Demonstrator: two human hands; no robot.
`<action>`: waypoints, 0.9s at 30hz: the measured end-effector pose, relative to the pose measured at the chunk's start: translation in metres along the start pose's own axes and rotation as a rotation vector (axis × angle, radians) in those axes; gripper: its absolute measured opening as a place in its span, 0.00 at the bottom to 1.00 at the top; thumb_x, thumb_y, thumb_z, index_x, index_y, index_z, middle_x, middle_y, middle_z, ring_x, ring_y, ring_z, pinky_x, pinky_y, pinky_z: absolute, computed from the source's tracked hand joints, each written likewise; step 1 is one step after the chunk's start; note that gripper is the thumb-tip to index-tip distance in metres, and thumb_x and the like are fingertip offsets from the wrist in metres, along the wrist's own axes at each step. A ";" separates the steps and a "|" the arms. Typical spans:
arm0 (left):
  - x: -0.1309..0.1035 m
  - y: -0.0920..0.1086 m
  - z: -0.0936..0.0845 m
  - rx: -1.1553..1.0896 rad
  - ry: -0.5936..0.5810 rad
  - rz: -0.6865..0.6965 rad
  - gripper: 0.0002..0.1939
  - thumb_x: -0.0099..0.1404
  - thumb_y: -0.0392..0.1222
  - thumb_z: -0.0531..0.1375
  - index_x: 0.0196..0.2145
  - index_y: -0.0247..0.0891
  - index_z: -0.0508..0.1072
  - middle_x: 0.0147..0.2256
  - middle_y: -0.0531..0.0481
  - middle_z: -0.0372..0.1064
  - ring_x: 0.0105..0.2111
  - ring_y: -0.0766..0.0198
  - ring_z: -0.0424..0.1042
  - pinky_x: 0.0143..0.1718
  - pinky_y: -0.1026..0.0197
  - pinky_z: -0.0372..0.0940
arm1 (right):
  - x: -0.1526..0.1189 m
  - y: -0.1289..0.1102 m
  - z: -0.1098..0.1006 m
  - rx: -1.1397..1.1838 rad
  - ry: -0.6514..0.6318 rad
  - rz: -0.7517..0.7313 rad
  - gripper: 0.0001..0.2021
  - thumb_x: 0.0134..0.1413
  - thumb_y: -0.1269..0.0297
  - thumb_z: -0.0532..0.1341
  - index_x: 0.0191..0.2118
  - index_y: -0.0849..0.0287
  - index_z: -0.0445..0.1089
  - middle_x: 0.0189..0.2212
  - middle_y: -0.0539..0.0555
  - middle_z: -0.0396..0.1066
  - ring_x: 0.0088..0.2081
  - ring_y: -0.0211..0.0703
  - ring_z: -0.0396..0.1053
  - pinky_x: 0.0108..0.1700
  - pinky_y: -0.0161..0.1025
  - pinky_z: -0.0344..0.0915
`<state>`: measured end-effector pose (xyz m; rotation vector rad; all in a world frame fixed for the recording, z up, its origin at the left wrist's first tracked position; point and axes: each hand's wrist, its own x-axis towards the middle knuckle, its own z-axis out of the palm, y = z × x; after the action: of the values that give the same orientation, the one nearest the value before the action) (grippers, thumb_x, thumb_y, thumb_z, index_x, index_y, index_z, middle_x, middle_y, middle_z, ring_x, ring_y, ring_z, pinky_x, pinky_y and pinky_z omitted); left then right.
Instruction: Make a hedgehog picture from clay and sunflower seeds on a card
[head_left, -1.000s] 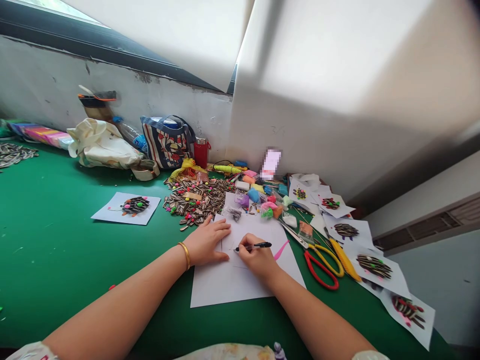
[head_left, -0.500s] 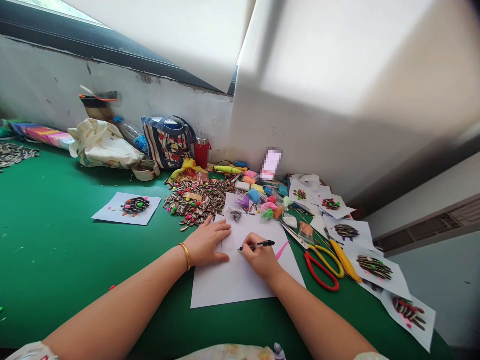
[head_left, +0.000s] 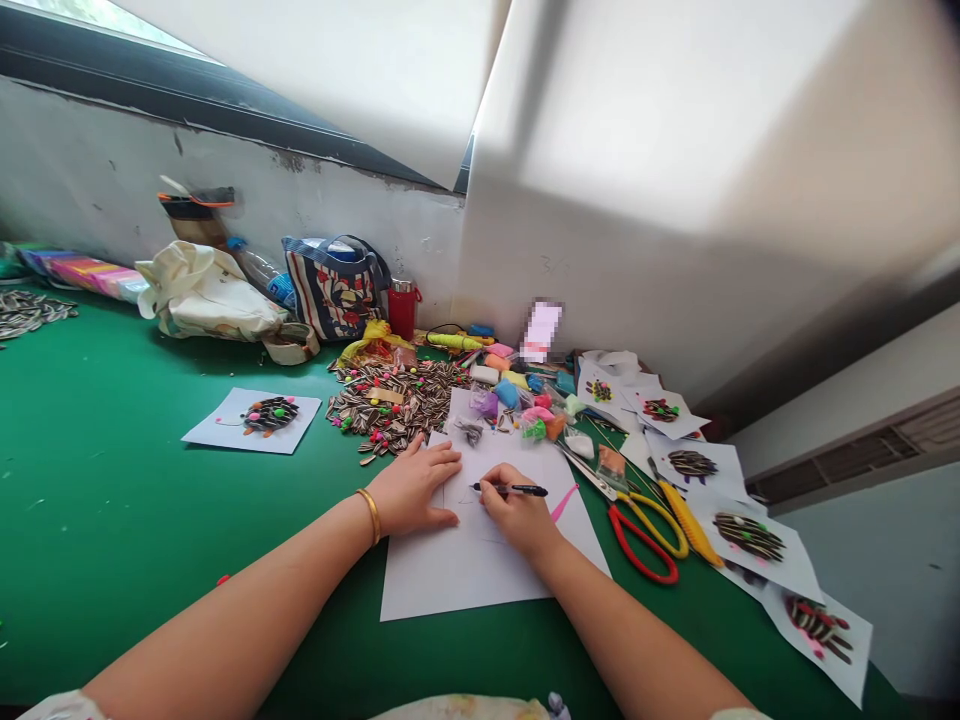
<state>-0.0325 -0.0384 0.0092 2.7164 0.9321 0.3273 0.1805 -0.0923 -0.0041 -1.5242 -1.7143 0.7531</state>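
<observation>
A white sheet of paper (head_left: pixel 450 575) lies on the green table in front of me. My right hand (head_left: pixel 519 510) is closed round a black pen (head_left: pixel 529 490), its tip at the paper near a few thin, faint lines. On the sheet's upper left, my left hand (head_left: pixel 415 487) lies flat with fingers spread, a gold bangle (head_left: pixel 370 515) on its wrist. A pink shape (head_left: pixel 564 502) shows on the paper right of my right hand. Just beyond the sheet sits a small clear packet (head_left: pixel 470 432).
Sunflower seeds (head_left: pixel 405 395) with coloured beads are heaped behind my left hand. Scissors (head_left: pixel 645 540) and a yellow cutter (head_left: pixel 688 522) lie to the right, beside several seed-decorated papers (head_left: pixel 750 537). Packets of clay (head_left: pixel 508 392), bags (head_left: pixel 337 285) and a red bottle (head_left: pixel 403 308) stand farther back.
The pen tip has shifted slightly left and up on the paper, and the pen lies a little flatter. My left hand has stayed in place.
</observation>
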 end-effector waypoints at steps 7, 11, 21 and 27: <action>0.000 0.000 0.000 -0.003 -0.018 -0.011 0.37 0.54 0.60 0.64 0.58 0.43 0.64 0.60 0.44 0.60 0.64 0.50 0.52 0.66 0.42 0.29 | 0.000 0.000 0.001 -0.015 -0.020 0.001 0.07 0.57 0.61 0.55 0.33 0.55 0.68 0.28 0.50 0.73 0.30 0.41 0.69 0.34 0.36 0.64; 0.000 0.000 0.000 -0.001 -0.012 -0.010 0.37 0.54 0.60 0.64 0.58 0.43 0.64 0.60 0.44 0.60 0.64 0.50 0.52 0.66 0.43 0.30 | 0.000 -0.003 0.000 -0.034 -0.027 0.006 0.06 0.57 0.62 0.55 0.34 0.55 0.68 0.28 0.50 0.73 0.30 0.41 0.69 0.34 0.36 0.64; 0.000 -0.002 0.001 -0.005 -0.012 -0.012 0.38 0.54 0.61 0.64 0.58 0.43 0.64 0.60 0.44 0.60 0.64 0.50 0.52 0.66 0.43 0.30 | 0.001 -0.001 0.000 -0.045 0.000 0.008 0.06 0.56 0.63 0.55 0.32 0.55 0.67 0.27 0.49 0.71 0.30 0.40 0.68 0.34 0.35 0.62; 0.000 0.000 0.000 -0.003 -0.016 -0.012 0.38 0.54 0.60 0.64 0.58 0.42 0.64 0.60 0.43 0.60 0.64 0.50 0.51 0.66 0.43 0.30 | 0.001 -0.002 0.000 -0.071 0.041 0.010 0.06 0.55 0.64 0.55 0.30 0.56 0.67 0.27 0.49 0.71 0.30 0.41 0.67 0.34 0.35 0.61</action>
<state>-0.0324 -0.0382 0.0097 2.7058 0.9431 0.3040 0.1791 -0.0919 -0.0024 -1.5862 -1.7200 0.6678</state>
